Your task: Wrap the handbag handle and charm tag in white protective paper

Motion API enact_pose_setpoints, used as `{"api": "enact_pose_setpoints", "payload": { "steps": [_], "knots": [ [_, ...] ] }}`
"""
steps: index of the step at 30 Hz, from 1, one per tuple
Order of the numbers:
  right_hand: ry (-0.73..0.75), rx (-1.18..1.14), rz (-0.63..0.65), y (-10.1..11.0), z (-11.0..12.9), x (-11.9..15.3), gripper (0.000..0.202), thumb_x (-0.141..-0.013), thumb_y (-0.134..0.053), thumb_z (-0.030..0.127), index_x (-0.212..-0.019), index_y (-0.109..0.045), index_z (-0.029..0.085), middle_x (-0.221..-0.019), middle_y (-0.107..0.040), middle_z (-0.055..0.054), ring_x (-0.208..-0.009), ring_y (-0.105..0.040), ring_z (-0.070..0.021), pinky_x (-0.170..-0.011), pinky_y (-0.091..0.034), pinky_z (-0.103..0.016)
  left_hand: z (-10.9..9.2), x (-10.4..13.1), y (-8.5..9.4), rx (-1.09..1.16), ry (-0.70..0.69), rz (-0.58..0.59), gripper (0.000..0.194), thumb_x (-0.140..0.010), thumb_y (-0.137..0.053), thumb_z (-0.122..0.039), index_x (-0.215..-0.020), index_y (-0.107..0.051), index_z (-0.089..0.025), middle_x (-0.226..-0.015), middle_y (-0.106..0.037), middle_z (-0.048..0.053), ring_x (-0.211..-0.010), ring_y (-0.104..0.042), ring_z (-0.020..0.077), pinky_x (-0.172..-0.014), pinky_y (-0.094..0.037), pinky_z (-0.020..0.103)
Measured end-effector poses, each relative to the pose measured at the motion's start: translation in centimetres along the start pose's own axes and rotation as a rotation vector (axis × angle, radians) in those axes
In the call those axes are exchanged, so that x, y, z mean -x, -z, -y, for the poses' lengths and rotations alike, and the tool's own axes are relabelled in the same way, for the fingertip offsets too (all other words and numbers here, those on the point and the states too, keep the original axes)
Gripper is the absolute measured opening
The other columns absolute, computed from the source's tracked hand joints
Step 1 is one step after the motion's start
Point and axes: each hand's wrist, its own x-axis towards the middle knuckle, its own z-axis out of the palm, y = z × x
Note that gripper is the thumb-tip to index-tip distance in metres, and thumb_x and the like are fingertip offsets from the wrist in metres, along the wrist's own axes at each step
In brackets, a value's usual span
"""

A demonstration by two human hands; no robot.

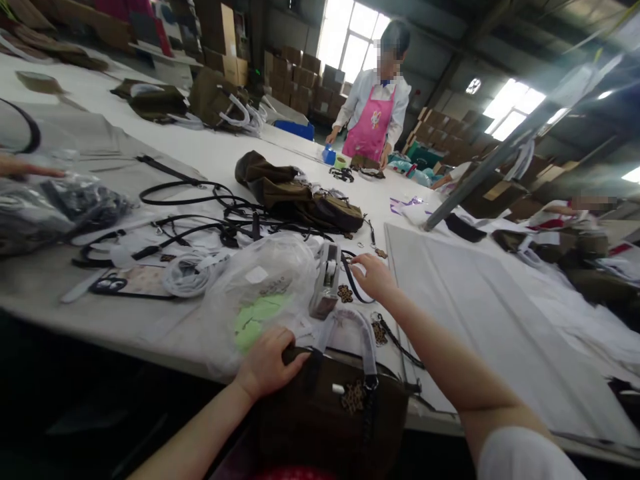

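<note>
My left hand (267, 363) grips the upper left edge of a dark olive handbag (320, 413) at the table's front edge, thumb on the near side. The bag's handle (367, 333) is wrapped in white material and stands up. A leopard-patterned charm (353, 397) hangs on the bag's front. Over the table, my right hand (373, 275) reaches out with bent fingers apart, its fingertips beside a thin black strap (353, 280); contact is unclear. Left of it stands a grey box-like device (326, 280). More patterned charms (345, 293) lie close by.
A clear plastic bag (273, 267) with green contents, a phone (135, 281) and tangled black straps (190, 190) lie leftward. Olive bags (295, 193) lie farther back. A slanted metal pole (480, 180) rises at right. A co-worker in a pink apron (370, 123) stands opposite; another person's hand (30, 167) is at left.
</note>
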Motion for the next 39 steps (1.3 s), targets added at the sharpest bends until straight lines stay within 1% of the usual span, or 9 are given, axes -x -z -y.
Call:
{"api": "enact_pose_setpoints", "payload": {
  "steps": [5, 13, 18, 21, 25, 29, 34, 36, 39],
  "knots": [
    [0.072, -0.045, 0.136, -2.1, 2.0, 2.3, 0.020, -0.092, -0.049, 0.027, -0.098, -0.067, 0.020, -0.101, -0.065, -0.008, -0.099, -0.056, -0.0209, -0.091, -0.039, -0.032, 0.2, -0.1, 0.0, -0.011, -0.008, -0.006, 0.030, -0.086, -0.053, -0.047, -0.076, -0.055, -0.020, -0.076, -0.060, 0.005, -0.076, -0.057, 0.0221, -0.071, -0.046, 0.035],
    [-0.176, -0.025, 0.204, -1.4, -1.2, 9.0, 0.019, -0.090, -0.050, 0.026, -0.090, -0.069, 0.020, -0.093, -0.069, -0.005, -0.090, -0.060, -0.0204, -0.082, -0.042, -0.031, 0.3, 0.0, -0.1, -0.018, -0.042, -0.023, 0.031, -0.087, -0.051, -0.047, -0.075, -0.056, -0.020, -0.076, -0.060, 0.006, -0.076, -0.058, 0.0218, -0.072, -0.046, 0.035],
    [-0.108, -0.076, 0.174, -1.8, -0.3, 14.3, 0.018, -0.089, -0.050, 0.024, -0.093, -0.066, 0.020, -0.100, -0.067, -0.006, -0.098, -0.060, -0.0206, -0.089, -0.044, -0.033, 0.0, 0.2, -0.1, -0.019, -0.005, -0.023, 0.030, -0.087, -0.052, -0.047, -0.075, -0.055, -0.019, -0.076, -0.060, 0.005, -0.076, -0.057, 0.0214, -0.071, -0.045, 0.034],
    [-0.069, -0.096, 0.150, -1.2, 0.0, 15.3, 0.016, -0.088, -0.051, 0.023, -0.095, -0.065, 0.020, -0.106, -0.066, -0.007, -0.102, -0.059, -0.0210, -0.093, -0.044, -0.034, -0.2, 0.3, -0.2, -0.028, 0.008, -0.025, 0.029, -0.087, -0.051, -0.046, -0.076, -0.055, -0.020, -0.076, -0.060, 0.005, -0.076, -0.057, 0.0212, -0.071, -0.045, 0.034],
    [0.003, -0.059, 0.065, 0.6, 1.2, 11.8, 0.018, -0.090, -0.049, 0.027, -0.100, -0.064, 0.021, -0.104, -0.066, -0.007, -0.101, -0.060, -0.0217, -0.091, -0.045, -0.035, -0.5, 0.4, -0.1, -0.057, 0.035, -0.016, 0.029, -0.088, -0.050, -0.045, -0.075, -0.054, -0.020, -0.075, -0.061, 0.005, -0.075, -0.058, 0.0214, -0.069, -0.045, 0.034],
    [0.134, -0.027, 0.027, 1.3, 3.5, 3.3, 0.023, -0.092, -0.049, 0.029, -0.108, -0.063, 0.020, -0.108, -0.066, -0.007, -0.104, -0.059, -0.0203, -0.092, -0.043, -0.032, -0.7, 0.4, -0.1, -0.097, 0.056, -0.012, 0.028, -0.088, -0.048, -0.043, -0.075, -0.054, -0.020, -0.076, -0.061, 0.005, -0.074, -0.058, 0.0218, -0.069, -0.045, 0.035],
    [0.042, 0.069, 0.149, -1.1, 6.3, -7.4, 0.036, -0.089, -0.052, 0.029, -0.121, -0.061, 0.015, -0.123, -0.063, -0.013, -0.116, -0.055, -0.0260, -0.099, -0.040, -0.037, -0.6, 0.5, -0.4, -0.123, 0.064, -0.043, 0.028, -0.089, -0.046, -0.043, -0.075, -0.055, -0.020, -0.076, -0.061, 0.006, -0.074, -0.059, 0.0216, -0.069, -0.047, 0.035],
    [0.080, 0.057, 0.189, -2.8, 7.8, -9.1, 0.043, -0.087, -0.056, 0.035, -0.126, -0.059, 0.016, -0.127, -0.061, -0.014, -0.119, -0.053, -0.0278, -0.100, -0.039, -0.038, -0.5, 0.6, -0.5, -0.125, 0.065, -0.050, 0.029, -0.090, -0.046, -0.043, -0.076, -0.055, -0.020, -0.076, -0.062, 0.006, -0.075, -0.060, 0.0218, -0.069, -0.048, 0.035],
    [0.241, 0.002, 0.267, -5.5, 11.0, -8.1, 0.046, -0.090, -0.052, 0.048, -0.130, -0.056, 0.025, -0.130, -0.061, -0.006, -0.121, -0.053, -0.0237, -0.103, -0.038, -0.034, -0.3, 0.7, -0.8, -0.131, 0.062, -0.062, 0.027, -0.089, -0.048, -0.042, -0.076, -0.056, -0.020, -0.076, -0.062, 0.006, -0.074, -0.061, 0.0222, -0.068, -0.049, 0.036]
  ]
}}
